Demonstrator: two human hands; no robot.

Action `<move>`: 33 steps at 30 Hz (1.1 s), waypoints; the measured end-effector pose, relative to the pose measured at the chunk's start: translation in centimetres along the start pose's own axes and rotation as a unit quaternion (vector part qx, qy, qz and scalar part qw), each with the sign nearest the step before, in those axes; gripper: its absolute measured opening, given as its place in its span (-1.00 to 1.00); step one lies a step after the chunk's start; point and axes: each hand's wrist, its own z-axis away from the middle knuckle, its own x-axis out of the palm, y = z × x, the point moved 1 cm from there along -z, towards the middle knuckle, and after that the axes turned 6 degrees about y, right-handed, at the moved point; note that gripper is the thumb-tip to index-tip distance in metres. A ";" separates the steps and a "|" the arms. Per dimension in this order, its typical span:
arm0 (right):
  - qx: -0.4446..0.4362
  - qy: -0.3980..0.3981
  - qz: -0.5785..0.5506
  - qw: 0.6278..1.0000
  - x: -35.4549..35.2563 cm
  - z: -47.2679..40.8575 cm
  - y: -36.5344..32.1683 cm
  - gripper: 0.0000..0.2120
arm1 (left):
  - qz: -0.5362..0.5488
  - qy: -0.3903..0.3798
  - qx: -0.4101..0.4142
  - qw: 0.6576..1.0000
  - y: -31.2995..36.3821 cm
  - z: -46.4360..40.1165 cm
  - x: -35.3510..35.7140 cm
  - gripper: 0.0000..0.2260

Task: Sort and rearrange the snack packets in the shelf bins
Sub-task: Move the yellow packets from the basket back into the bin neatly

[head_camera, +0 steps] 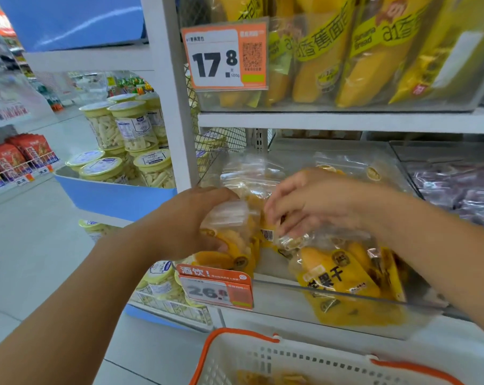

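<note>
Two hands are working in the clear shelf bin (290, 287): the left hand (190, 223) is grasping a dried-mango packet (229, 240) at the bin's front-left corner. Right hand (313, 201) is pinching another packet (343, 270) near the front edge.

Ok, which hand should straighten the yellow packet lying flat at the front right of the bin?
Right. The right hand hovers directly above that yellow packet, fingers pinching a clear wrapper edge, while the left hand grips upright packets at the bin's left end.

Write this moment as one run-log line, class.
left hand: grips mango packet | right hand: pinches second packet | place: clear bin, lower shelf | basket below
</note>
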 end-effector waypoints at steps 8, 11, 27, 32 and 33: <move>0.067 0.063 0.180 0.979 0.3 -6.5 2.6 -0.67 | -0.049 -0.029 -0.032 0.998 0.6 0.0 -0.6 -0.23; 0.007 0.070 0.164 0.984 1.8 -8.1 3.0 -0.83 | -0.104 -0.025 -0.036 0.994 0.7 -0.2 -0.5 -0.21; 0.093 0.122 -0.133 0.979 1.2 -9.3 4.0 -0.63 | -0.157 0.007 0.008 0.988 0.9 -0.3 0.2 -0.19; 0.141 0.098 -0.326 0.930 3.6 -11.8 3.3 -0.28 | -0.144 0.005 0.011 0.990 0.6 -0.1 0.3 -0.16; 0.127 0.074 -0.300 0.943 4.3 -12.2 3.0 -0.07 | -0.144 0.010 0.014 0.989 0.5 -0.1 0.3 -0.16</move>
